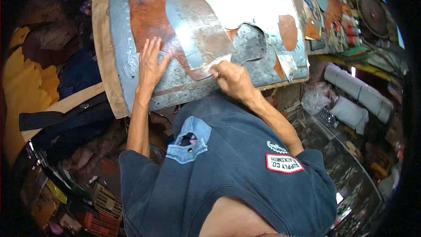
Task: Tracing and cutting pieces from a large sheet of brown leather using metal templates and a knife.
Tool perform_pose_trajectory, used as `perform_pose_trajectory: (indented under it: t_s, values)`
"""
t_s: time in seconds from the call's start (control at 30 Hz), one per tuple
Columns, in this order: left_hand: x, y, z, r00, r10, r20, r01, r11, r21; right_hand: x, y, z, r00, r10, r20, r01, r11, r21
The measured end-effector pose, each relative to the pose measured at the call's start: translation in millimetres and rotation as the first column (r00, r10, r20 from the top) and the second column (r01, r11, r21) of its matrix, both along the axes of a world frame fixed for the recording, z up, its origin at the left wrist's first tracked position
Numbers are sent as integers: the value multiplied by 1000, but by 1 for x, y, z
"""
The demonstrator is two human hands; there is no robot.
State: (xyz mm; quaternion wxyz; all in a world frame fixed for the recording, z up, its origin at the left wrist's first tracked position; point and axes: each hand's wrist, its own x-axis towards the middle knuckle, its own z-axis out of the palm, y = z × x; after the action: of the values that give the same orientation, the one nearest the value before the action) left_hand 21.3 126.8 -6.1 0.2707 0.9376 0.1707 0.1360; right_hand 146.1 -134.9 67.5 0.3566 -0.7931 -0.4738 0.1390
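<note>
While the left hand (151, 63) lies flat, fingers spread and gripping nothing, at the near edge of the brown leather sheet (149, 17), the right hand (232, 78) is clenched on a pale item (215, 62) by the near end of the grey sole-shaped plate (199, 26). Can't tell if that item is a tool or a scrap, fingers hide most of it. Plate lies on the leather, leather on the metal-topped bench (169, 98).

Main risk, my read: plate slip. Left hand is beside the plate, not on it, so it probably steadies only the leather; a sideways push from the right could swing the plate. Second: leather looks narrow under the near end, so even a small shift could leave the plate overhanging. Third: if the item is sharp, a skid leftward could reach the left thumb
</note>
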Motion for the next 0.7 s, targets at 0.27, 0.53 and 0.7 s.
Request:
perform_pose_trajectory:
  t_s: [0.27, 0.53, 0.7]
  values:
    - [-6, -61, 4, 953, -267, -141, 284, 952, 118, 52, -27, -42, 906, -365, 214, 422, 814, -400]
    - [-24, -88, -6, 982, -138, -128, 155, 979, 134, 35, -17, -53, 892, -440, 102, 451, 866, -216]
    - [-35, -107, 6, 979, -55, -198, 81, 988, 128, 36, -13, -54, 899, -433, 64, 437, 882, -179]
